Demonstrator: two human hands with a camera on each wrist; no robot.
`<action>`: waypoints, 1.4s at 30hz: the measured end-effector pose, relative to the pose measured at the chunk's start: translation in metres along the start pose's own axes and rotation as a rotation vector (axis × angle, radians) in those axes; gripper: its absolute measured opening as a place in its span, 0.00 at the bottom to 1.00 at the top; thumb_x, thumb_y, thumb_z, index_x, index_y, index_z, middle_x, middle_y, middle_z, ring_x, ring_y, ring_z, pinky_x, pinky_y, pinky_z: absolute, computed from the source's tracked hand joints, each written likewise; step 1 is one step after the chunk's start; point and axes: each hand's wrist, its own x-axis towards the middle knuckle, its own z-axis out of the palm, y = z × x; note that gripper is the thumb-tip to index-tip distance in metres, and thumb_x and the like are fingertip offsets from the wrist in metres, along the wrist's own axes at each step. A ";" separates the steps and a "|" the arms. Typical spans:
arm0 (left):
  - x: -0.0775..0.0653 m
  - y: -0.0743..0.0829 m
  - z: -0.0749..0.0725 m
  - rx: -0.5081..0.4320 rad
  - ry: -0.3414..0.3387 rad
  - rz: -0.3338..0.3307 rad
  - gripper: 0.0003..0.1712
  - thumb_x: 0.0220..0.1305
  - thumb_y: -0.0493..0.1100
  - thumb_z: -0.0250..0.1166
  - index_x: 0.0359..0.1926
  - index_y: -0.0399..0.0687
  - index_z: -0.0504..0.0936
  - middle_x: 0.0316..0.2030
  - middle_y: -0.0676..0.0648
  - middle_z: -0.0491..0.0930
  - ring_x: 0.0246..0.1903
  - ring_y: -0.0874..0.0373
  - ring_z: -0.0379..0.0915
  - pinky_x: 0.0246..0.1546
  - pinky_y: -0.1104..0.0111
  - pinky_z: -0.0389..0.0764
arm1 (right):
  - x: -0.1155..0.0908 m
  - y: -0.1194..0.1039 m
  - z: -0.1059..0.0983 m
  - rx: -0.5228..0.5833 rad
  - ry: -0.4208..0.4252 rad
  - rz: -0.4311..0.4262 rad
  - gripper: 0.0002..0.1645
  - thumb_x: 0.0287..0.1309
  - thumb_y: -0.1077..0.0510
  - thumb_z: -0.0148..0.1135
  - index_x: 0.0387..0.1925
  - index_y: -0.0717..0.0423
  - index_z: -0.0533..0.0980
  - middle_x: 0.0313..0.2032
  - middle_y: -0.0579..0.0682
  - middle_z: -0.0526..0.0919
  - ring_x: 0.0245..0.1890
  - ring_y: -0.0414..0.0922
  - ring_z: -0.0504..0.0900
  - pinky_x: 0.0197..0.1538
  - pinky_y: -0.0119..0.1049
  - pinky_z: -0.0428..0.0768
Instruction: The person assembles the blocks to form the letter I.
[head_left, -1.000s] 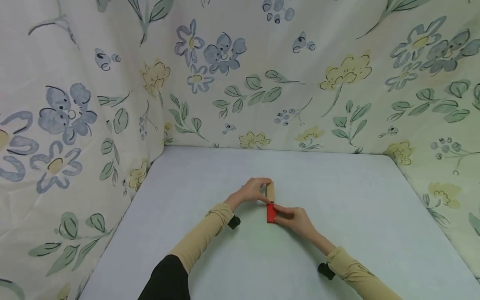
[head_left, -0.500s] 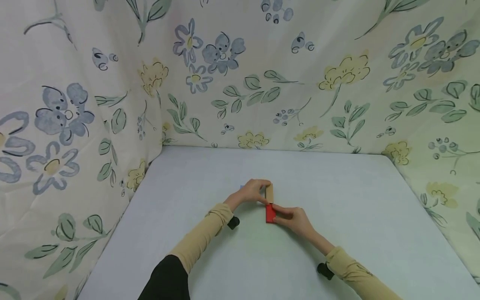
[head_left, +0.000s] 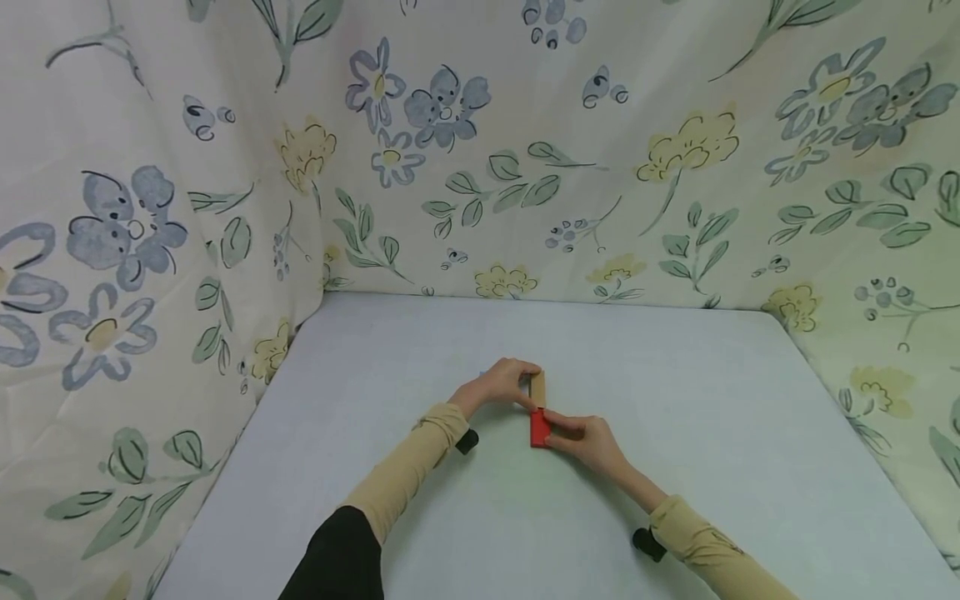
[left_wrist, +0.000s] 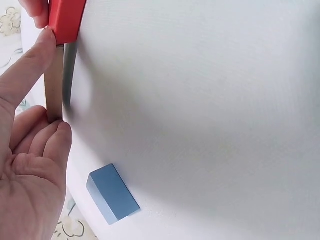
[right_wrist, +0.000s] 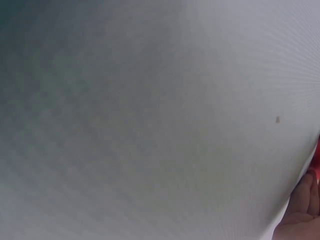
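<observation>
A red rectangular block [head_left: 538, 430] and a narrow tan, wood-coloured block [head_left: 537, 389] stand end to end in the middle of the table. My left hand [head_left: 498, 384] spans the tan block, thumb near the joint with the red one and fingertips at its far end. A thin dark grey strip [left_wrist: 69, 75] runs along the tan block's side in the left wrist view. My right hand [head_left: 596, 441] grips the red block from the right between thumb and fingers. In the right wrist view only a sliver of red shows beside my fingers [right_wrist: 302, 195].
Left of the hands, a blue block [left_wrist: 114, 194] lies on the white table [head_left: 675, 375]; my left hand mostly hides it in the head view. Floral cloth [head_left: 502, 125] hangs behind the table and along its left and right sides. Dark wrist cameras sit under both forearms.
Both hands keep their grips on the red and tan blocks. The whole head view has shifted very slightly; the blocks stay joined end to end.
</observation>
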 end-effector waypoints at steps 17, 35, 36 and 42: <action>0.006 0.001 -0.003 0.009 -0.054 -0.015 0.39 0.49 0.46 0.75 0.62 0.42 0.73 0.61 0.46 0.74 0.61 0.56 0.67 0.65 0.66 0.68 | 0.000 0.000 0.002 -0.003 -0.005 0.020 0.25 0.51 0.66 0.67 0.53 0.67 0.76 0.51 0.62 0.81 0.55 0.57 0.78 0.53 0.31 0.78; 0.008 0.011 -0.008 0.113 -0.090 -0.048 0.37 0.52 0.47 0.73 0.63 0.44 0.72 0.61 0.47 0.73 0.61 0.56 0.67 0.64 0.66 0.69 | 0.005 0.035 0.011 -0.022 0.021 -0.006 0.25 0.51 0.60 0.69 0.54 0.59 0.78 0.51 0.56 0.82 0.55 0.53 0.79 0.54 0.28 0.77; 0.007 0.013 -0.008 0.117 -0.092 -0.053 0.37 0.51 0.47 0.73 0.62 0.44 0.72 0.61 0.47 0.74 0.60 0.56 0.68 0.64 0.67 0.69 | 0.006 0.038 0.011 -0.019 0.021 -0.006 0.26 0.51 0.58 0.70 0.54 0.57 0.78 0.51 0.55 0.82 0.55 0.51 0.79 0.53 0.26 0.77; 0.007 0.019 -0.010 0.157 -0.106 -0.089 0.37 0.51 0.47 0.74 0.63 0.46 0.72 0.61 0.48 0.73 0.59 0.58 0.68 0.63 0.68 0.70 | 0.005 0.047 0.012 0.007 0.049 -0.080 0.25 0.50 0.58 0.71 0.52 0.56 0.79 0.49 0.56 0.83 0.51 0.41 0.81 0.46 0.19 0.76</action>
